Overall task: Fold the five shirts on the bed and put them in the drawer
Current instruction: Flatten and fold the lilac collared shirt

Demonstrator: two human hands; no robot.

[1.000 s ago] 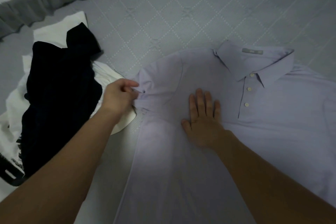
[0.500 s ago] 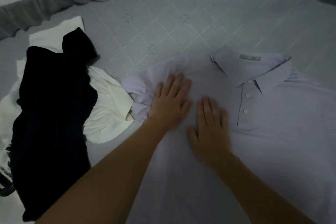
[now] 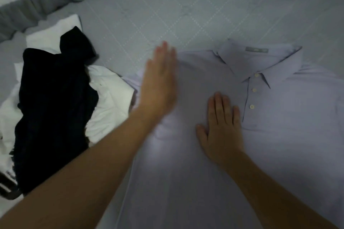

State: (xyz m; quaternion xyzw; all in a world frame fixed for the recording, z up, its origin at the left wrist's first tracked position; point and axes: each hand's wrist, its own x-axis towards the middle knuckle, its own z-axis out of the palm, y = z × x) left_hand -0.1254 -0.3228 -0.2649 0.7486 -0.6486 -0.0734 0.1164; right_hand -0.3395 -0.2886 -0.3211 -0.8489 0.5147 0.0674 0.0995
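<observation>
the pale lilac collared polo shirt (image 3: pixel 270 135) lies face up on the grey quilted bedspread (image 3: pixel 186 15), collar toward the far side, long axis running toward the viewer. bare quilt lies beyond the collar. left of it, a black garment (image 3: pixel 52 108) lies on white cloth (image 3: pixel 109 102). the left hand (image 3: pixel 158 83), blurred, fingers straight and together, is over the shirt's shoulder; whether it touches is unclear. the right hand (image 3: pixel 221 132) presses flat on the chest, fingers slightly spread.

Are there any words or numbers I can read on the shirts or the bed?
No text here can be read.
Grey neck label inside the collar of the lilac polo shirt: too blurred to read.
Dark print on the white garment at the left edge: cut off and blurred, unreadable.
</observation>
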